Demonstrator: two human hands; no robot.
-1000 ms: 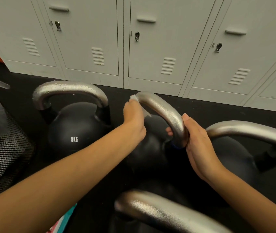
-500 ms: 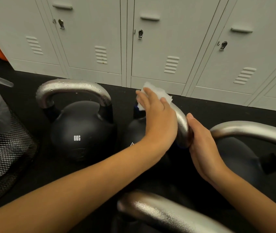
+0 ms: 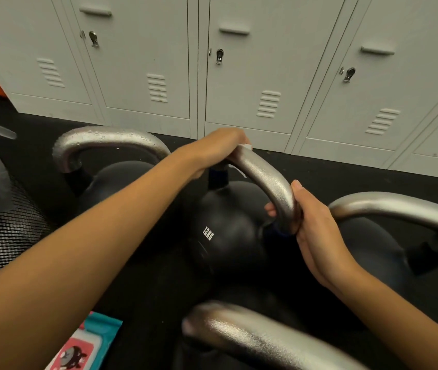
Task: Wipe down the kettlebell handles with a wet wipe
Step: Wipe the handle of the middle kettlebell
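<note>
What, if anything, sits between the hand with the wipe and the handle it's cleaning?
Nothing visible does: the left hand already presses the white wet wipe onto the 12KG black kettlebell's silver handle, while the right hand grips its lower end.

I'm getting even, soft overhead light, lockers (image 3: 266,62) pale grey w/ no hard shadows. Black floor (image 3: 346,169) and kettlebell bodies go v. dark, detail lost. Bright sheen along the middle handle (image 3: 266,177); droplets glint on the left handle (image 3: 111,137). Nearest handle (image 3: 252,340) is soft, blurred. Wide-angle bend: locker lines lean outward at the edges.
</note>
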